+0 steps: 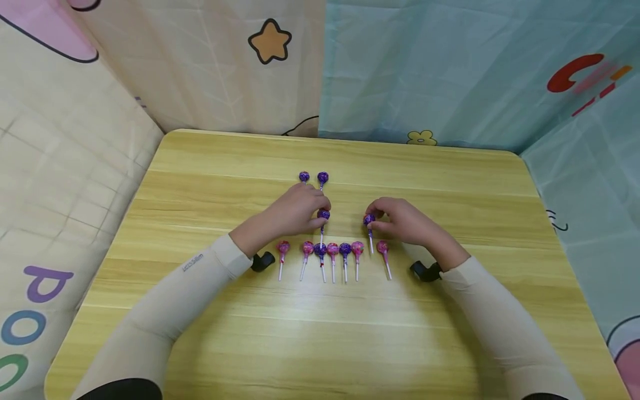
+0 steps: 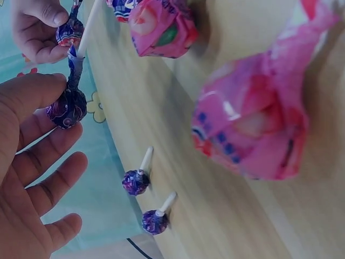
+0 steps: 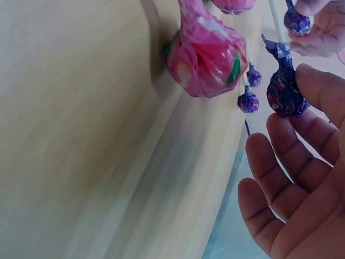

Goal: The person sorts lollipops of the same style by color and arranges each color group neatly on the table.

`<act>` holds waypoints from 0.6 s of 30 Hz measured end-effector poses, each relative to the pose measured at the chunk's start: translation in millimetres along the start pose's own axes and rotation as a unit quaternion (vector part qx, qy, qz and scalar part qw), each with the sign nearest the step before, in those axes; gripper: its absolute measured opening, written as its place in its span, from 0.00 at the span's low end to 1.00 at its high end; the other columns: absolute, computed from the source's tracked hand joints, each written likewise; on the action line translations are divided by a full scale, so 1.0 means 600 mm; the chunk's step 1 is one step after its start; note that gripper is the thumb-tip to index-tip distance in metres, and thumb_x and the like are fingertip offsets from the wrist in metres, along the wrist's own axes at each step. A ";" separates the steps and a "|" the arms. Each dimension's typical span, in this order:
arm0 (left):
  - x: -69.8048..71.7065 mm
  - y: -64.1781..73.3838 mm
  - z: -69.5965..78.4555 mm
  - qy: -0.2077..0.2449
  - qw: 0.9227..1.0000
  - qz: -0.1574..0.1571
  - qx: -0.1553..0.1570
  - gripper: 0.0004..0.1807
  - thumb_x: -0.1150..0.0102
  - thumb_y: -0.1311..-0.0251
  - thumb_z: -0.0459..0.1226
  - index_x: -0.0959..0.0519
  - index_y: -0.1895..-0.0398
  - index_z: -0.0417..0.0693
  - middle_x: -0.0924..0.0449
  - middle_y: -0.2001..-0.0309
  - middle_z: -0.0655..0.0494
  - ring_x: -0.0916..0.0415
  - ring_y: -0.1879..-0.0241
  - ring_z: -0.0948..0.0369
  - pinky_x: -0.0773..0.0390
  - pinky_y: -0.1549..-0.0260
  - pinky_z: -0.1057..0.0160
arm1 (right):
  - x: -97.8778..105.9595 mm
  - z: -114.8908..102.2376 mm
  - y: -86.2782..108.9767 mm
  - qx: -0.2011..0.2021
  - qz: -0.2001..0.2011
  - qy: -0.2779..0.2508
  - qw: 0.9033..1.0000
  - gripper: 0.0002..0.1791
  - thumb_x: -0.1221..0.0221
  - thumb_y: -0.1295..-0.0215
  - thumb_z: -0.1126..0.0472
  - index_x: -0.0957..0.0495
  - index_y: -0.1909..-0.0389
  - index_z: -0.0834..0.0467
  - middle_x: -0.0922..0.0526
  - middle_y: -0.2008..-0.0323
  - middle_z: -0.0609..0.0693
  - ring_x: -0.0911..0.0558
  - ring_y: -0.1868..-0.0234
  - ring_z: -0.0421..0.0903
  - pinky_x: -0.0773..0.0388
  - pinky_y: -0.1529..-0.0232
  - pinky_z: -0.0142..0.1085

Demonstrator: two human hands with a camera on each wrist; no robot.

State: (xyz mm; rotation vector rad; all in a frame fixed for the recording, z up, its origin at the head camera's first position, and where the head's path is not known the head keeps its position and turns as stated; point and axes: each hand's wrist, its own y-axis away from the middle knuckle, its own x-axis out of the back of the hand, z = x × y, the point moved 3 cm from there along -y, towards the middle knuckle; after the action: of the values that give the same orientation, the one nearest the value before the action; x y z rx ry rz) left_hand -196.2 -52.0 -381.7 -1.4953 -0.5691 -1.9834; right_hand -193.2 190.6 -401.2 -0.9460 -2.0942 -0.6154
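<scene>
My left hand (image 1: 300, 210) pinches a purple-wrapped lollipop (image 1: 324, 214) by its head between thumb and fingers, the white stick pointing down toward me. To the right, my right hand (image 1: 402, 221) pinches another purple lollipop (image 3: 287, 93) the same way. In the left wrist view, the left hand's other fingers (image 2: 56, 181) are spread apart. Below the hands runs a row of pink and purple lollipops, with a pink lollipop (image 1: 283, 246) at its left end and a pink lollipop (image 1: 382, 246) at its right end. Purple lollipops (image 1: 323, 177) (image 1: 304, 176) lie beyond the left hand.
The wooden table (image 1: 330, 344) carries everything. Printed curtains (image 1: 425, 66) hang behind its far edge and along both sides. A black wrist device (image 1: 263, 261) sits below the left wrist, and a similar device (image 1: 425, 271) below the right.
</scene>
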 end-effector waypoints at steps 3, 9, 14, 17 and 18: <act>0.003 -0.013 0.001 0.003 1.000 -0.002 -0.001 0.12 0.35 0.37 0.43 0.15 0.55 0.46 0.15 0.55 0.54 0.22 0.51 0.54 0.31 0.40 0.51 | 0.001 0.003 -0.004 0.000 0.001 0.005 1.000 0.08 0.37 0.32 0.61 0.19 0.55 0.58 0.17 0.59 0.49 0.19 0.55 0.46 0.22 0.52 0.46; -0.002 -0.042 -0.012 0.046 0.999 -0.013 0.012 0.14 0.36 0.35 0.44 0.16 0.52 0.46 0.16 0.54 0.54 0.23 0.51 0.56 0.28 0.44 0.56 | 0.002 0.010 -0.017 -0.002 -0.003 0.006 1.000 0.08 0.37 0.31 0.60 0.19 0.55 0.57 0.17 0.59 0.48 0.19 0.56 0.46 0.22 0.52 0.46; -0.006 -0.066 -0.025 0.078 0.997 -0.018 0.016 0.14 0.37 0.35 0.42 0.17 0.51 0.45 0.17 0.54 0.54 0.23 0.52 0.56 0.27 0.46 0.58 | 0.003 0.018 -0.030 -0.006 -0.006 0.006 1.000 0.09 0.38 0.31 0.60 0.20 0.54 0.57 0.18 0.59 0.49 0.20 0.56 0.46 0.23 0.51 0.46; -0.008 -0.077 -0.032 0.074 0.997 -0.019 0.018 0.13 0.38 0.34 0.43 0.17 0.51 0.46 0.17 0.53 0.55 0.25 0.52 0.57 0.28 0.45 0.58 | 0.004 0.020 -0.038 -0.004 -0.005 0.009 1.000 0.09 0.38 0.31 0.60 0.20 0.54 0.58 0.18 0.59 0.49 0.20 0.56 0.47 0.23 0.51 0.46; -0.009 -0.081 -0.035 0.071 0.997 -0.019 0.020 0.14 0.38 0.33 0.44 0.17 0.51 0.47 0.17 0.53 0.55 0.26 0.52 0.57 0.29 0.45 0.58 | 0.005 0.021 -0.040 -0.004 -0.004 0.010 1.000 0.08 0.38 0.31 0.60 0.20 0.54 0.58 0.18 0.59 0.49 0.20 0.56 0.46 0.23 0.52 0.46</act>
State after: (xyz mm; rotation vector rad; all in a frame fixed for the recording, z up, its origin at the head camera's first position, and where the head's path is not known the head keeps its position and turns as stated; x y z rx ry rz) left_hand -242.8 -28.7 -391.9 -1.3163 -0.5779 -2.0750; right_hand -219.0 185.5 -409.7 -0.9320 -2.0810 -0.6350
